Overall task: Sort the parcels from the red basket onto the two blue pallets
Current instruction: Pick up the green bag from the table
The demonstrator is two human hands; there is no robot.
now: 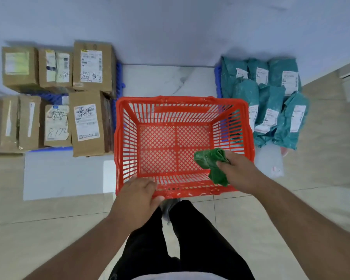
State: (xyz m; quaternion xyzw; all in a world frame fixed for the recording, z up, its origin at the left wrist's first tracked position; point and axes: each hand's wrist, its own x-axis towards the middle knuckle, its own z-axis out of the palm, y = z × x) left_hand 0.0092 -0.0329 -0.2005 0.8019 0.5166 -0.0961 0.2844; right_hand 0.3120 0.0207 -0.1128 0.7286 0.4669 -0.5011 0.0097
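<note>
A: Basket check. The red basket (182,142) is sitting on the floor between the pallets, and its mesh bottom is showing bare. What are you carrying?

B: Your right hand (235,170) is grasping a green folded parcel (212,162), fingers curled round it, just above the basket's near right corner. Your left hand (137,196) is resting on the near rim, fingers curling over the edge, steadying it.

A: Where is it going?

B: Probably right. The teal bagged parcels (271,102) are lying in rows on the right blue pallet (217,77); the cardboard boxes (73,98) are filling the left blue pallet (120,77). The green one is looking soft, like the bags, so that side seems to fit.

A: Advice?

B: Be lifting it clear over the basket's right wall, keeping your hold firm so the fold isn't opening. Be laying it in the near gap beside the bags, label up if you can find one; none is showing now.
</note>
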